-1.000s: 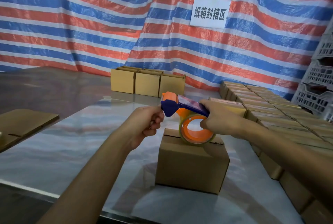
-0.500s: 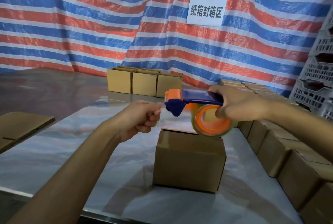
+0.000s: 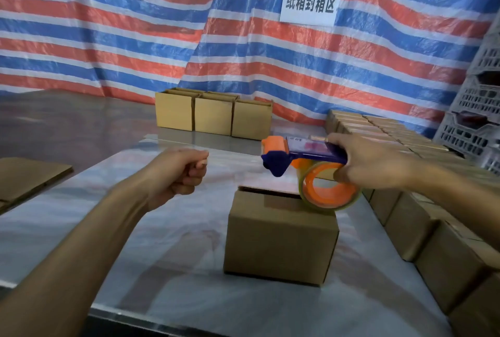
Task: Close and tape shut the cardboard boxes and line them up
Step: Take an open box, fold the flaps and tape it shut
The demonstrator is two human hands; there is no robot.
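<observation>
A small brown cardboard box (image 3: 278, 244) stands on the shiny table (image 3: 108, 242) in front of me; a dark gap shows along the far edge of its top. Above its far right corner my right hand (image 3: 373, 163) grips a blue and orange tape dispenser (image 3: 311, 151) with a roll of clear tape (image 3: 328, 187). My left hand (image 3: 178, 171) hovers to the left of the dispenser's nose, fingers curled, thumb and forefinger pinching the end of the clear tape. The strip itself is barely visible.
Three boxes (image 3: 213, 116) stand side by side at the table's far edge. Several rows of boxes (image 3: 405, 214) fill the right side. Flat cardboard (image 3: 24, 177) lies at the left. White plastic crates (image 3: 476, 120) are stacked at the far right before a striped tarp.
My left hand has drawn away to the left from the dispenser's nose. My right hand has carried the dispenser rightward, over the box's far right corner.
</observation>
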